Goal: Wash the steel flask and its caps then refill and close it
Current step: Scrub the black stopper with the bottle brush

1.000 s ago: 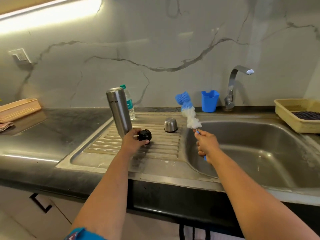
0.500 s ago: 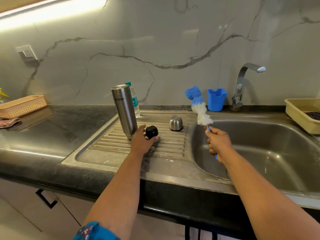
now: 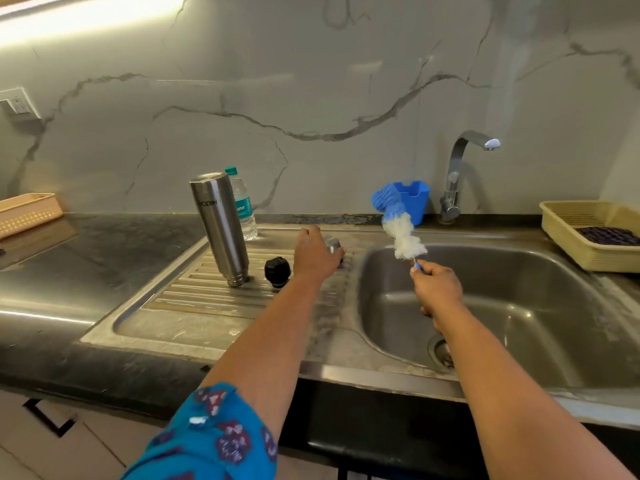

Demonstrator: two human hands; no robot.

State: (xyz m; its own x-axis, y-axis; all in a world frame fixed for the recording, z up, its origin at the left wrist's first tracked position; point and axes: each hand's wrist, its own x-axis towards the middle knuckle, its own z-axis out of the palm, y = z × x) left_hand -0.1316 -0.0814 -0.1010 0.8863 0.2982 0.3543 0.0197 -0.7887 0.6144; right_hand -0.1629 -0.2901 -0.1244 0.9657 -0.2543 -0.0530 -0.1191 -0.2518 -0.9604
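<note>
The steel flask (image 3: 220, 227) stands upside down on the ribbed drainboard (image 3: 194, 299). Just right of it sits the black inner cap (image 3: 277, 268), untouched. My left hand (image 3: 314, 255) reaches over the small steel cup cap (image 3: 331, 244), fingers curled round it; most of that cap is hidden. My right hand (image 3: 437, 287) grips the blue handle of a bottle brush (image 3: 398, 226), whose blue and white head points up over the sink basin's (image 3: 519, 306) left rim.
A plastic water bottle (image 3: 242, 206) stands behind the flask. A blue holder (image 3: 414, 200) and the tap (image 3: 459, 174) are at the back of the sink. A yellow tray (image 3: 585, 244) sits at the right, a beige basket (image 3: 27, 213) at the far left.
My left hand left the black cap and moved right and back onto the steel cup cap. My right hand with the brush stayed about where it was.
</note>
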